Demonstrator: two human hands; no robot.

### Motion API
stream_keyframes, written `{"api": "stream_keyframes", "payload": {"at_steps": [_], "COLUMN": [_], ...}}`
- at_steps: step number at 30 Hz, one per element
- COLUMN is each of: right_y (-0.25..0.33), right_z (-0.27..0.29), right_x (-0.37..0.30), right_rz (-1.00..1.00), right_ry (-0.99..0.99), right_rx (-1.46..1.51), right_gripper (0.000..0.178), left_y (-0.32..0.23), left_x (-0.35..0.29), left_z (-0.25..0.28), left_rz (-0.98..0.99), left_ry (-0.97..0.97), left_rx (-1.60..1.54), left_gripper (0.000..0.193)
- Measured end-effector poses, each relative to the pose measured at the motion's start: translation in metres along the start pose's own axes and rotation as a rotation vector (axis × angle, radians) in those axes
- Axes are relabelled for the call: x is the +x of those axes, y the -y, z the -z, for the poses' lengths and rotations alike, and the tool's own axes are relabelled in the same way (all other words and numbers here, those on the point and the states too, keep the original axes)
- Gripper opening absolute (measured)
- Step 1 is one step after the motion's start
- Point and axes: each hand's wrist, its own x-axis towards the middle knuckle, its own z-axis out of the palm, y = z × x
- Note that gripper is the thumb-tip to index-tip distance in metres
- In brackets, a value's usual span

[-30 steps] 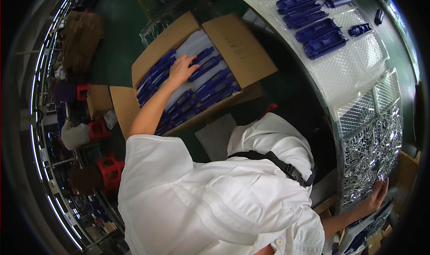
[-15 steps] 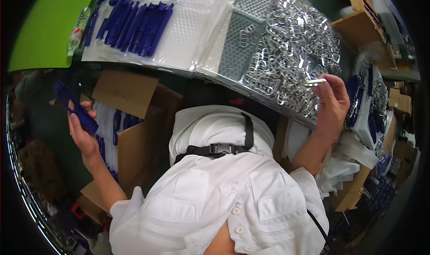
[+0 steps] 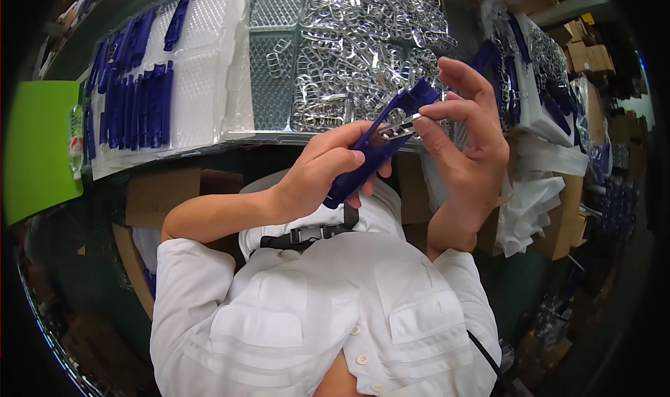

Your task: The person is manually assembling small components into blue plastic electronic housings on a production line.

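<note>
In front of my chest, my left hand (image 3: pixel 310 165) is wrapped round a long dark-blue plastic shell (image 3: pixel 370 161), tilted with its far end up to the right. My right hand (image 3: pixel 469 144) pinches a small shiny metal bracket (image 3: pixel 400 128) between thumb and forefinger, its other fingers spread. The bracket lies against the open upper part of the shell; whether it sits inside cannot be made out. Just beyond both hands, many loose metal brackets (image 3: pixel 363 38) are heaped in clear trays on the table.
Blue plastic shells (image 3: pixel 155 107) lie in rows on a white sheet at the left. A green board (image 3: pixel 38 146) and a plastic bottle (image 3: pixel 75 142) are at the far left. Cardboard boxes (image 3: pixel 164 195) stand below the table edge. White wrapping (image 3: pixel 527 215) hangs at the right.
My left hand has brought the blue shell from the far left to the middle. My right hand has come from the tray with the bracket, and the two parts now meet. The view has shifted.
</note>
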Motion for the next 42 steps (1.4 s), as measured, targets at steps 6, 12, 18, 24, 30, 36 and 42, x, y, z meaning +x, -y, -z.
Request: {"api": "stream_keyframes", "payload": {"at_steps": [6, 12, 18, 24, 30, 36, 42], "right_y": [-0.005, -0.009, -0.013, -0.009, -0.022, -0.028, -0.024], "right_z": [0.005, -0.009, -0.027, -0.049, -0.044, -0.044, -0.048], "right_x": [-0.009, -0.003, -0.007, -0.022, -0.028, -0.034, -0.035], "right_rz": [-0.058, -0.022, -0.074, -0.071, -0.496, -0.511, -0.610], "right_ry": [0.108, 0.209, 0.287, 0.030, 0.174, 0.129, 0.138], "right_rx": [-0.101, -0.170, -0.207, -0.217, 0.436, 0.652, 0.667], "right_gripper": [0.014, 0.012, 0.017, 0.030, 0.035, 0.025, 0.020], "left_y": [0.015, 0.020, 0.034, 0.050, 0.040, 0.044, 0.064], "left_x": [0.008, 0.005, 0.006, 0.010, 0.014, 0.021, 0.028], "left_z": [-0.001, 0.008, 0.018, 0.022, 0.012, 0.004, 0.012], "left_rz": [-0.014, -0.089, -0.159, -0.371, -0.403, -0.419, -0.528], "left_ry": [0.013, -0.011, -0.089, -0.235, -0.256, -0.290, -0.365], "left_rx": [0.076, 0.199, 0.275, 0.453, 0.498, 0.574, 0.661], "left_gripper": [0.057, 0.055, 0.042, 0.027, 0.018, 0.022, 0.015]}}
